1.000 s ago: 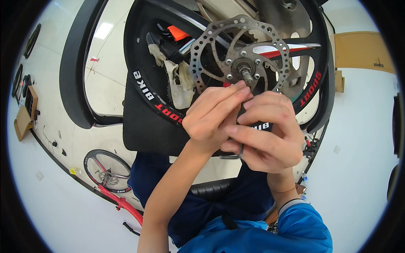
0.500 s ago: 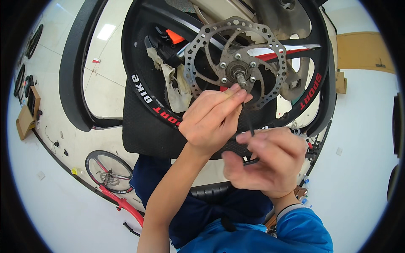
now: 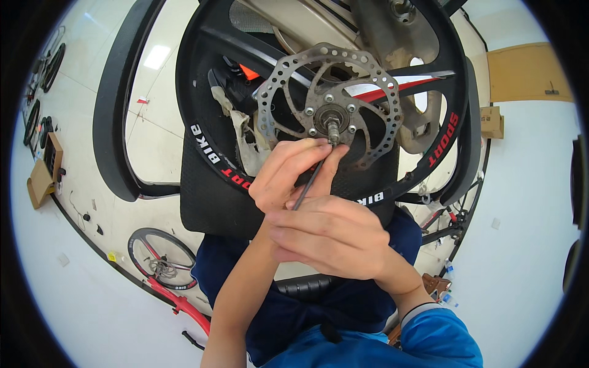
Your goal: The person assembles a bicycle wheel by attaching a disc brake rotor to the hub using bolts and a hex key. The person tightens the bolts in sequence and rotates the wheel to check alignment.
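A bicycle wheel (image 3: 191, 92) with a black rim lies flat in front of me, its silver disc brake rotor (image 3: 268, 92) facing up. From the hub's middle rises a threaded axle (image 3: 333, 126). My left hand (image 3: 291, 168) is closed in a pinch at the axle's end, around the tip of a thin dark hex key (image 3: 311, 183). Lower down, my right hand (image 3: 334, 236) is closed around the other part of the hex key, which slants down to the left from the axle. The right palm and fingers hide that lower part.
The wheel rests on a black padded chair seat (image 3: 199, 205) with an armrest (image 3: 110, 129) at the left. A whitish rag (image 3: 245, 147) and an orange-and-black object (image 3: 249, 72) show between the spokes. Another wheel (image 3: 138, 245) and a red frame (image 3: 184, 305) are at the lower left.
My right hand has swung left and down, turning the hex key from slanting right to slanting left. The wheel appears slightly shifted in view; my left hand stays at the axle's end.
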Tool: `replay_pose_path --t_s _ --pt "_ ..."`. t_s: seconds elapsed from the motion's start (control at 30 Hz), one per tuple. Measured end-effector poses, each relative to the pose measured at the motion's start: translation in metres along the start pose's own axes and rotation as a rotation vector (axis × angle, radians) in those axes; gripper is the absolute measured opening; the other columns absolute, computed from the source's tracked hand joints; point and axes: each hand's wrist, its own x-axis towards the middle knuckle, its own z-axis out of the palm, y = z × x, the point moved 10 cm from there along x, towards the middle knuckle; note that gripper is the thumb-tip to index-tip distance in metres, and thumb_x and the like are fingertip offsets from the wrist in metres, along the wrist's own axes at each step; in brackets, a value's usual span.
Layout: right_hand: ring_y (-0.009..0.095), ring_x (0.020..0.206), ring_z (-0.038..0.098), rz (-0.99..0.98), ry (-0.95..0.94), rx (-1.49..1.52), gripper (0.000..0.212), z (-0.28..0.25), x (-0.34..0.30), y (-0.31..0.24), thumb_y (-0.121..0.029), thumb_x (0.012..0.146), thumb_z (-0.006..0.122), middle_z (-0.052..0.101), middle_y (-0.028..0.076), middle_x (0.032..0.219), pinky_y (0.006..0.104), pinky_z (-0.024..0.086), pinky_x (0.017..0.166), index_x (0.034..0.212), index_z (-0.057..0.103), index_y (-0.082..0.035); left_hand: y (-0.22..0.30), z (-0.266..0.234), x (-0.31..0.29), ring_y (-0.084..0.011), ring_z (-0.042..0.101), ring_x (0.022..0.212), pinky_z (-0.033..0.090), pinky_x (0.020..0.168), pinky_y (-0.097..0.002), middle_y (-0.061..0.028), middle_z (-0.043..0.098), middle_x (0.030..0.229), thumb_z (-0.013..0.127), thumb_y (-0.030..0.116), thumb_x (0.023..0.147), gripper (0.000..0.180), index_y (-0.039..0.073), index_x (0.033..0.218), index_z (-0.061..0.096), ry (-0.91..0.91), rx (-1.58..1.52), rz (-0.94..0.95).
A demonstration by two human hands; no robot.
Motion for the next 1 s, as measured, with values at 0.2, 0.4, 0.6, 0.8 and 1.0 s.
replay_pose_path --t_s 0.2,0.4,0.6,0.8,1.0 --pt "0.022 0.071 0.059 0.142 -0.015 0.069 0.045 -0.021 0.003 0.008 -0.015 0.067 0.086 0.067 0.006 0.084 0.0318 0.05 0.063 0.109 0.073 -0.002 0.006 0.005 0.001 -0.0206 0.066 0.07 0.053 0.058 -0.0283 -0.0085 0.069 0.087 0.081 -0.007 0.068 0.027 0.003 0.093 0.073 -0.081 0.06 0.175" --pt "0.019 0.076 0.057 0.157 -0.037 -0.13 0.036 -0.024 0.0 0.005 -0.026 0.069 0.09 0.062 0.0 0.09 0.0295 0.045 0.063 0.1 0.075 -0.013 0.01 0.004 0.003 -0.0196 0.066 0.068 0.053 0.056 -0.0272 -0.0074 0.069 0.086 0.08 -0.009 0.068 0.027 0.001 0.092 0.073 -0.056 0.065 0.222" --pt "0.023 0.078 0.066 0.125 0.1 -0.173 0.051 -0.026 -0.001 0.007 -0.008 0.061 0.094 0.068 0.005 0.1 0.0296 0.051 0.068 0.106 0.07 -0.01 0.012 0.002 0.003 -0.0193 0.066 0.067 0.054 0.056 -0.0279 -0.008 0.068 0.083 0.087 -0.005 0.064 0.028 0.0 0.087 0.071 -0.003 0.067 0.222" --pt "0.022 0.076 0.068 0.172 0.22 -0.182 0.052 -0.041 -0.006 0.019 -0.003 0.065 0.092 0.07 0.009 0.095 0.03 0.054 0.065 0.11 0.066 -0.006 0.011 0.002 0.003 -0.0191 0.066 0.067 0.052 0.055 -0.0268 -0.0081 0.068 0.079 0.093 0.001 0.06 0.034 0.003 0.085 0.07 0.008 0.073 0.23" --pt "0.022 0.078 0.069 0.068 0.155 -0.173 0.045 -0.042 -0.003 0.019 0.007 0.059 0.081 0.072 0.011 0.097 0.0314 0.056 0.066 0.103 0.075 -0.002 0.009 0.005 0.004 -0.0193 0.065 0.07 0.053 0.058 -0.0288 -0.009 0.068 0.087 0.089 0.001 0.062 0.035 0.001 0.094 0.073 -0.068 0.077 0.211"
